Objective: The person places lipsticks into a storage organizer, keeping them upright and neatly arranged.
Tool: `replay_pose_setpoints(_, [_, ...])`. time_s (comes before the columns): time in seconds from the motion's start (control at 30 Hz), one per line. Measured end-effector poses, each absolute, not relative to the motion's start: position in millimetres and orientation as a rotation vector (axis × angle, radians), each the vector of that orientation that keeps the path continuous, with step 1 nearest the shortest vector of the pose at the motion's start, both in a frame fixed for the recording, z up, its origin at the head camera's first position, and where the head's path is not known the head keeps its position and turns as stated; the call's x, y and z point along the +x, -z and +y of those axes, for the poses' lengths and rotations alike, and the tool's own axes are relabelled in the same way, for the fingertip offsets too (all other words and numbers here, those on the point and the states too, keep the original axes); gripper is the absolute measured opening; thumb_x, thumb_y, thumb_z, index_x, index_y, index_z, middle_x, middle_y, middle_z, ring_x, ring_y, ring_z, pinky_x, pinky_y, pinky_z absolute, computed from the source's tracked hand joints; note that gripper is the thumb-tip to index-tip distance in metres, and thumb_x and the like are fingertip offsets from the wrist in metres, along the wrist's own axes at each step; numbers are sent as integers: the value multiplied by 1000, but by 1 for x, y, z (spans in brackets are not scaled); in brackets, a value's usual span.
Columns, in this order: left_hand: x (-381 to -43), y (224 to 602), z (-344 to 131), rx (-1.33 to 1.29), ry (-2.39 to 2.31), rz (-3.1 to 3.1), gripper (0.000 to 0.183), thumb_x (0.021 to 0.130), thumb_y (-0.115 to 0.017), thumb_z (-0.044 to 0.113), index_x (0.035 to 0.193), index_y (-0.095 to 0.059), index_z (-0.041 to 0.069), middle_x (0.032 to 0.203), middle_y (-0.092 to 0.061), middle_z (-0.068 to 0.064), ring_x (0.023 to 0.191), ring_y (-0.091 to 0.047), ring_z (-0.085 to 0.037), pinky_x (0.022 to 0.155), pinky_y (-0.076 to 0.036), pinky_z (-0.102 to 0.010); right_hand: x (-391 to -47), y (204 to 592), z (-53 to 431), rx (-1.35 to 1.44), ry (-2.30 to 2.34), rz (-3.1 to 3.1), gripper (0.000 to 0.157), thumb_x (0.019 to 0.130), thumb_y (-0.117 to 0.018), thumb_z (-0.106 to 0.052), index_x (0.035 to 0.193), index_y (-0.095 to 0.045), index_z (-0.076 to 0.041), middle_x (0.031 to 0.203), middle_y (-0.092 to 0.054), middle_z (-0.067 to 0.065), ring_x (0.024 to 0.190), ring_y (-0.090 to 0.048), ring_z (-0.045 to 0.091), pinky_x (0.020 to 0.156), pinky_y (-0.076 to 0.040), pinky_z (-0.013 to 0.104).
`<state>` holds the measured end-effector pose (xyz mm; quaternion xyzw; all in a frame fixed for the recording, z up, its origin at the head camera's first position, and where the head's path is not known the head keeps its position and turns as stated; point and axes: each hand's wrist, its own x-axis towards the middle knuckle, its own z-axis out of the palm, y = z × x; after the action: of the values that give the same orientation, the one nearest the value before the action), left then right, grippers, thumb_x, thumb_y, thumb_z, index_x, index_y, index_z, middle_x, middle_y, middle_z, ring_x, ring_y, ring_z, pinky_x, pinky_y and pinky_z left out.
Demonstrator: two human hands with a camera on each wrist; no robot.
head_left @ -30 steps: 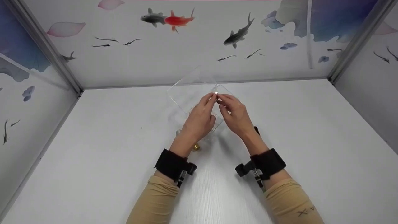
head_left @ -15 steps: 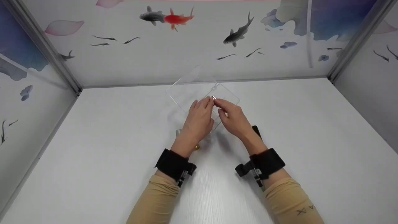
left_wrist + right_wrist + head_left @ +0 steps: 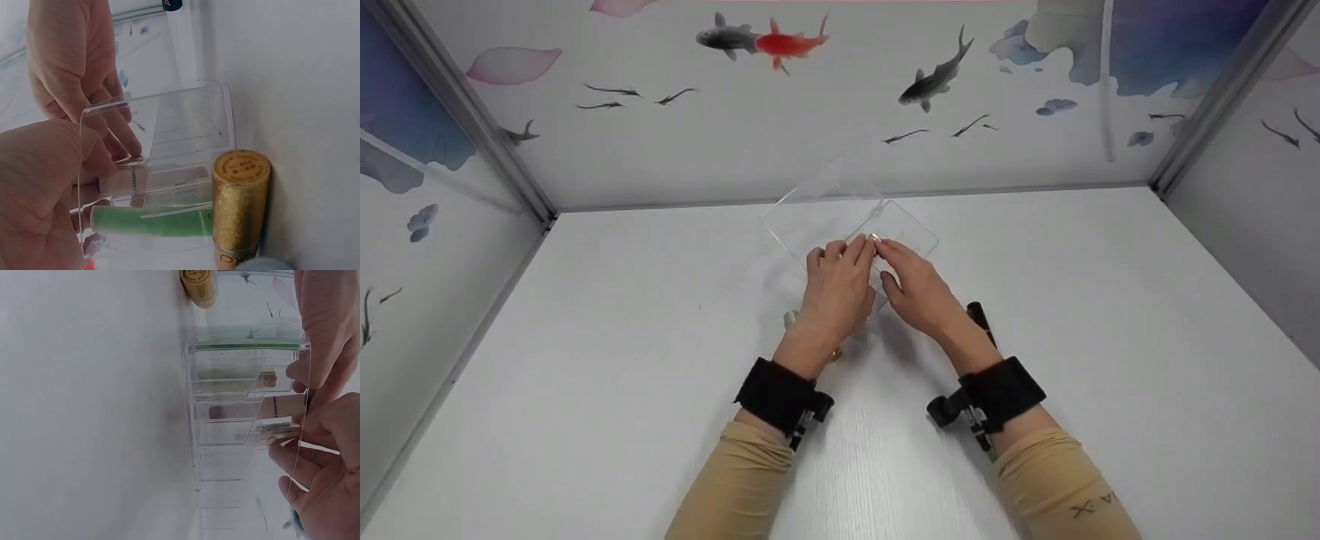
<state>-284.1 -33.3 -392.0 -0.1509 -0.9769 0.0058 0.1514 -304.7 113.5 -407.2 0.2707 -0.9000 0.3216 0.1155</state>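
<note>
1. Your right hand (image 3: 919,296) looks nearer to the shiny tube (image 3: 281,433); its fingers are narrow, apparently pinching the tube's upper end.
2. The shiny tube lies just under those fingertips, in the upper part of the clear box (image 3: 230,112), long axis roughly upright, in line with the compartments.
3. Blur hides its lower end, so you can't tell whether it is inside a compartment.
4. On its left-hand side, 1 pale tube (image 3: 287,406) stands upright in the box. Your left hand (image 3: 836,289) has its fingers close together there; whether they grip, you can't tell.
5. The move likely turns on keeping these 2 tubes parallel; tilting could catch a divider.
</note>
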Motion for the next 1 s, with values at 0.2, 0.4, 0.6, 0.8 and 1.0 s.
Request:
replay_pose_setpoints(0.2, [-284,393,-34,-425,-4,-2784,57,98,-58,26,150,-42,11,149,-50,-3,130,-51,-26,105,-41,-46,-305,407,113,815,-923,-2663,49,99,-52,-3,145,-42,10,148,-47,27,140,-46,39,118,-36,50])
replay_pose_setpoints(0.4, [-284,395,-34,-418,13,-2762,52,98,-57,26,146,-45,12,142,-53,-3,129,-52,-25,106,-41,-47,-305,409,114,853,-908,-2675,51,98,-52,-3,145,-39,14,149,-44,30,141,-42,42,119,-33,52])
replay_pose_setpoints(0.6, [-283,393,-34,-429,51,-2797,51,98,-57,27,146,-44,13,145,-52,-3,131,-50,-25,107,-40,-48,-304,410,114,861,-862,-2682,53,97,-55,-3,144,-39,16,148,-44,33,140,-40,46,119,-30,56])
replay_pose_setpoints(0.8, [-282,383,-43,-496,197,-2834,49,101,-55,22,148,-43,12,150,-50,-6,133,-53,-26,109,-41,-50,-305,410,115,857,-829,-2687,54,97,-56,-6,144,-40,13,148,-45,32,140,-41,46,118,-28,59])
replay_pose_setpoints(1.0, [-284,375,-57,-605,552,-2722,34,104,-51,14,137,-55,10,139,-59,-10,125,-61,-30,106,-47,-48,-303,406,117,829,-838,-2694,50,97,-56,-6,144,-43,9,146,-48,29,138,-44,45,117,-33,57])
